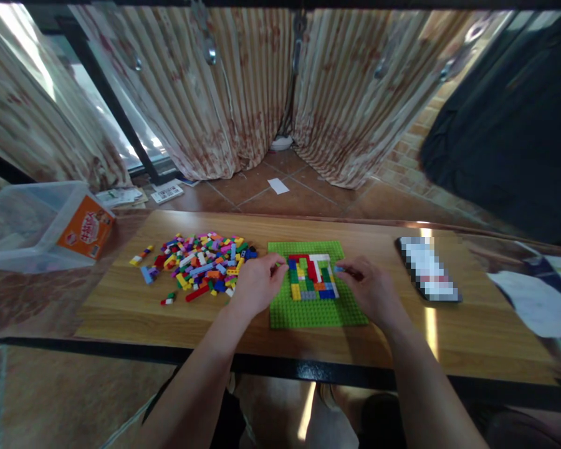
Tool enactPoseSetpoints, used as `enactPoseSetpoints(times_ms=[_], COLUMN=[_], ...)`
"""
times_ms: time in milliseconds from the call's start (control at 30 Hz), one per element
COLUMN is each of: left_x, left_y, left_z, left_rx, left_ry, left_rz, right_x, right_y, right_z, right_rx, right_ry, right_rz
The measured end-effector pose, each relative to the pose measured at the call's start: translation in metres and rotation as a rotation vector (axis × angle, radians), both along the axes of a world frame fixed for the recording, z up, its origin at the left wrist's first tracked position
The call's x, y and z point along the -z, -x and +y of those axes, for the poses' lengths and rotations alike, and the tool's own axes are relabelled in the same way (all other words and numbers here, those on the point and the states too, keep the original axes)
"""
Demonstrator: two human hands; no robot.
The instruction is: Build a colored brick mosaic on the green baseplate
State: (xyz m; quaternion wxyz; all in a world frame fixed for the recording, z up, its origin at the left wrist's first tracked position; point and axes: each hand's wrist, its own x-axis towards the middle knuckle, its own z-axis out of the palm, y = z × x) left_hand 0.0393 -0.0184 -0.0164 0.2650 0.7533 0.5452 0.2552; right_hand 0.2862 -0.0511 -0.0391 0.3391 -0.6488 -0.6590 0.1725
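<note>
A green baseplate (318, 315) lies on the wooden table, carrying a block of toy bricks (308, 295) in red, white, yellow, green, blue and orange. At its left side my left hand (258, 280) is closed in a pinch over the plate's edge; what lies between the fingertips is too small to make out. On the other side my right hand (371, 287) pinches a small light-blue brick (339, 269), close to the right edge of the built bricks. Left of my left hand spreads a pile of loose bricks (210, 265) in many colours.
A phone (427, 268) with a blurred screen lies to the right on the table (168, 324). A clear plastic box (32, 231) with an orange label stands at the far left. Papers (535, 302) lie at the far right. Striped curtains (247, 93) hang behind the table.
</note>
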Motion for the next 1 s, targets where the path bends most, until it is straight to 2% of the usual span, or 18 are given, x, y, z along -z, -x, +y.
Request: enactPoseSetpoints(times_ms=[533, 733, 1000], left_x=[0.013, 0.012, 0.013], left_y=[-0.018, -0.018, -0.02], left_z=[-0.001, -0.001, -0.003], left_rx=[0.08, 0.077, 0.058], left_ry=[0.025, 0.031, 0.037], left_rz=[0.113, 0.146, 0.176], right_x=[0.004, 0.003, 0.005], right_y=[0.018, 0.021, 0.028], right_z=[0.005, 0.005, 0.007], right_rx=[-0.114, -0.097, -0.009], right_ry=[-0.011, 0.004, -0.051], right_rz=[0.026, 0.067, 0.057])
